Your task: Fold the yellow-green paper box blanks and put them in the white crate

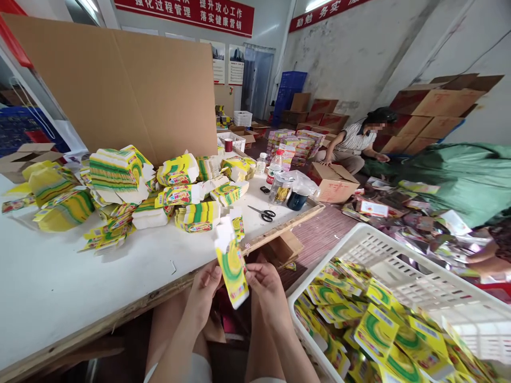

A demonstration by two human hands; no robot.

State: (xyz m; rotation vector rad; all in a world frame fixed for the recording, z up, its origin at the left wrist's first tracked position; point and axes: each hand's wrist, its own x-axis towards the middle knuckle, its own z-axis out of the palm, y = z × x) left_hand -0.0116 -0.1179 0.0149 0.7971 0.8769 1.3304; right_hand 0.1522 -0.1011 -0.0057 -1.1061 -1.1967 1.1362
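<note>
A flat yellow-and-green printed carton [232,271] is held upright in front of me, its white end flap pointing up. My left hand [205,291] is closed at the carton's left edge, thumb against it. On the opposite edge, my right hand [266,287] pinches the carton between thumb and fingers. Stacks of flattened yellow cartons [117,173] lie across the white table [131,282] beyond my hands. To my right, a white plastic crate [361,236] holds many yellow cartons [377,330] lying loosely in a heap.
Black-handled scissors [266,214], a clear jar [281,187], a bottle [274,167] and a dark cup [297,199] stand or lie near the table's right end. A cardboard sheet [159,96] rises behind the stacks. A crouching person [355,141] touches a cardboard box [333,182]; another person's arm shows at far right.
</note>
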